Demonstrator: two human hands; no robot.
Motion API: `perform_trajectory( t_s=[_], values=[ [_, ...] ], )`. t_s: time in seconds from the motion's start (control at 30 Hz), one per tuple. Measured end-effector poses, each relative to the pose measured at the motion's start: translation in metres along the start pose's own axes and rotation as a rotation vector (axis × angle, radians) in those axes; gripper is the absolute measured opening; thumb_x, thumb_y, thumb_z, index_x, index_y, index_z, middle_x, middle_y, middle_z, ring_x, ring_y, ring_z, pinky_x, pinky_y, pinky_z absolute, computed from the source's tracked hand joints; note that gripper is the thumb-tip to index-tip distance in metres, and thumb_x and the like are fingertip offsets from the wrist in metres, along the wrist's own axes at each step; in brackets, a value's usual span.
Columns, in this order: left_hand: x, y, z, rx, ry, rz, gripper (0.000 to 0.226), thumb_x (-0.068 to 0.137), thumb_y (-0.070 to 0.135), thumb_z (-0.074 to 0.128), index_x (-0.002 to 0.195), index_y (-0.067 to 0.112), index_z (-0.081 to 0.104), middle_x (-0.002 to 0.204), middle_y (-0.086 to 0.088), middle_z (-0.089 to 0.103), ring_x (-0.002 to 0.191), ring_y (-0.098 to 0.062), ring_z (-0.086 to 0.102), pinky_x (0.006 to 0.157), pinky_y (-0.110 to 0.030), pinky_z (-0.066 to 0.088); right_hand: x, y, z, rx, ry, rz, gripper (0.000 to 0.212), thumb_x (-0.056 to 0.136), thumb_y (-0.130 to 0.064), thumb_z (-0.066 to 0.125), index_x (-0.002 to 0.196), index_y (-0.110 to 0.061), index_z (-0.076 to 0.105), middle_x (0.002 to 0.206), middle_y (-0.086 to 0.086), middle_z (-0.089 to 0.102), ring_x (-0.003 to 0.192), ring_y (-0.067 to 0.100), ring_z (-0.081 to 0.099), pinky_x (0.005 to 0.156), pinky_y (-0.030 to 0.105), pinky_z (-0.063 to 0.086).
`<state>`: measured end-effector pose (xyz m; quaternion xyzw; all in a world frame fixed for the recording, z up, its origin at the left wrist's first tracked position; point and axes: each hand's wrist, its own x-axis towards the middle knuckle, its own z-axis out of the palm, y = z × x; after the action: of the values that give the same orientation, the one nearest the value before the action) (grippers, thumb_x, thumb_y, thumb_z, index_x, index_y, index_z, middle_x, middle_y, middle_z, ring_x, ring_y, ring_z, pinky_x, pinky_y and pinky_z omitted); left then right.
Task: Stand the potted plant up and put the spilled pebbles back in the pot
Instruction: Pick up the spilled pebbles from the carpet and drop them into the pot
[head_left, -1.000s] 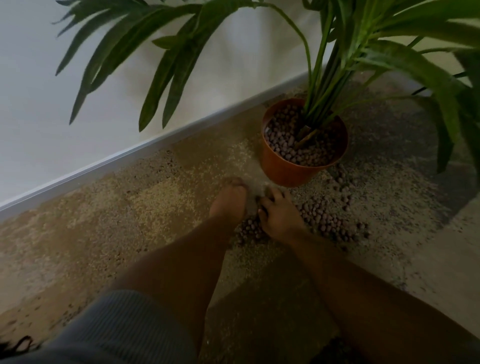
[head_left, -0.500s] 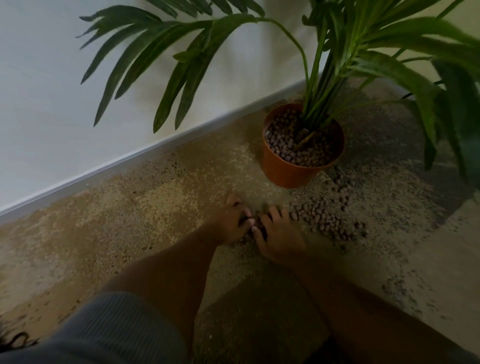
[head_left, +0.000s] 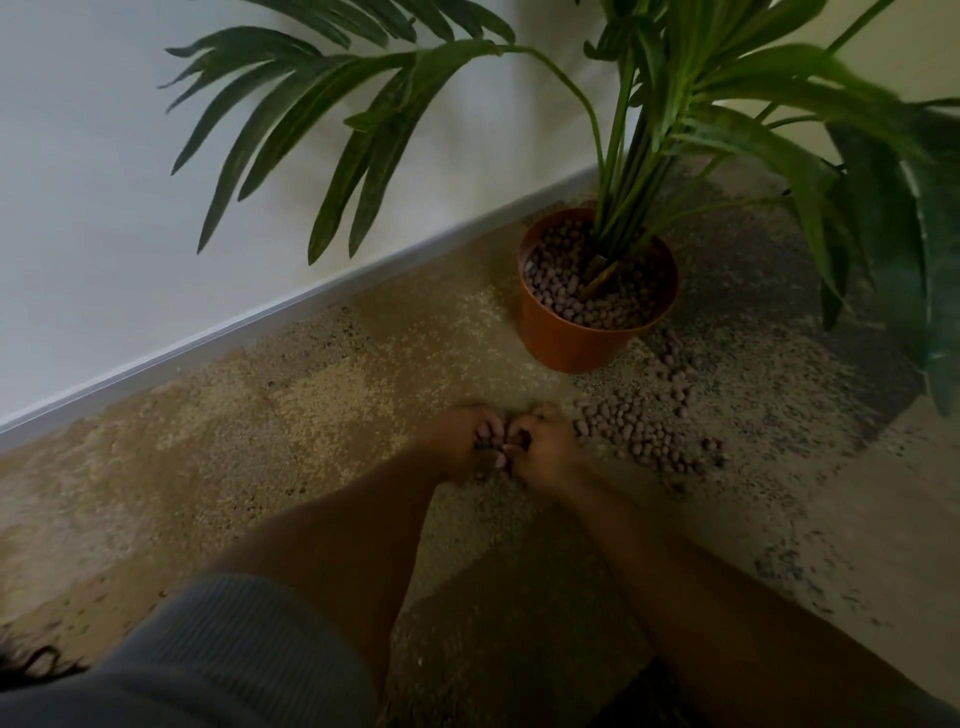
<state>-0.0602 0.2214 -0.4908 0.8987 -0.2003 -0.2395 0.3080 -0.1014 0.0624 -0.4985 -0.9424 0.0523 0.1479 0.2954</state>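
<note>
A speckled tan carpet (head_left: 270, 431) is seen running up to a white wall (head_left: 104, 208) and its pale skirting board (head_left: 218, 332), which cross the scene from near left to far right. A potted palm (head_left: 670, 135) is shown standing upright at far right, its long green fronds spread over the wall and floor. Its stems are rooted in an orange plastic pot (head_left: 566, 345), set on the carpet close to the skirting board and filled with brown clay pebbles (head_left: 576, 306). More spilled pebbles (head_left: 644, 431) are scattered on the carpet just near and right of the pot. Two bare forearms are extended from the near edge, a grey ribbed sleeve (head_left: 218, 660) covering the left one. The left hand (head_left: 462, 441) and the right hand (head_left: 545, 447) are pressed together on the carpet left of the spill, fingers curled inward and closed around a small scoop of pebbles between them.
</note>
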Motion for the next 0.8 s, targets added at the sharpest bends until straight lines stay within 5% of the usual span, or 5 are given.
perform_trajectory(
  t_s=[0.2, 0.3, 0.53, 0.7, 0.8],
  values=[
    [0.002, 0.0, 0.003, -0.086, 0.011, -0.081, 0.021, 0.079, 0.024, 0.077, 0.097, 0.019, 0.067, 0.091, 0.003, 0.062, 0.086, -0.014, 0.059, 0.071, -0.025, 0.045, 0.003, -0.001, -0.004, 0.152, 0.105, 0.182, 0.01, 0.085, -0.013, 0.067, 0.093, -0.015, 0.073, 0.105, 0.004, 0.067, 0.092, 0.016, 0.061, 0.082, 0.021, 0.044],
    [0.004, 0.0, 0.001, -0.078, 0.007, -0.099, 0.019, 0.084, 0.021, 0.072, 0.103, 0.018, 0.07, 0.096, -0.001, 0.067, 0.087, -0.012, 0.058, 0.067, -0.019, 0.042, 0.001, -0.005, -0.01, 0.606, 0.103, 0.433, 0.008, 0.085, -0.011, 0.068, 0.087, -0.018, 0.07, 0.097, 0.005, 0.072, 0.088, 0.02, 0.068, 0.085, 0.036, 0.058],
    [0.005, 0.001, 0.0, -0.031, 0.029, -0.176, 0.023, 0.087, 0.009, 0.066, 0.106, 0.02, 0.071, 0.11, 0.002, 0.069, 0.101, -0.012, 0.061, 0.075, -0.018, 0.044, -0.008, -0.009, -0.029, 1.693, 0.02, 0.691, 0.017, 0.09, -0.004, 0.04, 0.077, -0.006, 0.05, 0.078, 0.009, 0.05, 0.074, 0.019, 0.05, 0.069, 0.028, 0.05],
    [0.006, 0.005, 0.001, -0.075, 0.028, -0.28, 0.026, 0.087, 0.005, 0.06, 0.101, 0.024, 0.07, 0.109, 0.004, 0.065, 0.097, -0.013, 0.061, 0.061, -0.015, 0.046, -0.019, -0.01, -0.035, 1.758, 0.016, 0.687, 0.021, 0.095, -0.012, 0.039, 0.085, -0.002, 0.054, 0.091, 0.016, 0.058, 0.092, 0.028, 0.058, 0.085, 0.035, 0.051],
    [0.007, 0.01, -0.002, -0.426, 0.104, -0.381, 0.018, 0.091, 0.01, 0.061, 0.106, 0.015, 0.07, 0.103, -0.004, 0.07, 0.079, -0.012, 0.062, 0.063, -0.021, 0.052, -0.02, -0.01, -0.036, 1.774, 0.02, 0.694, 0.026, 0.1, -0.017, 0.037, 0.091, -0.001, 0.056, 0.1, 0.018, 0.063, 0.1, 0.03, 0.061, 0.1, 0.04, 0.048]
  ],
)
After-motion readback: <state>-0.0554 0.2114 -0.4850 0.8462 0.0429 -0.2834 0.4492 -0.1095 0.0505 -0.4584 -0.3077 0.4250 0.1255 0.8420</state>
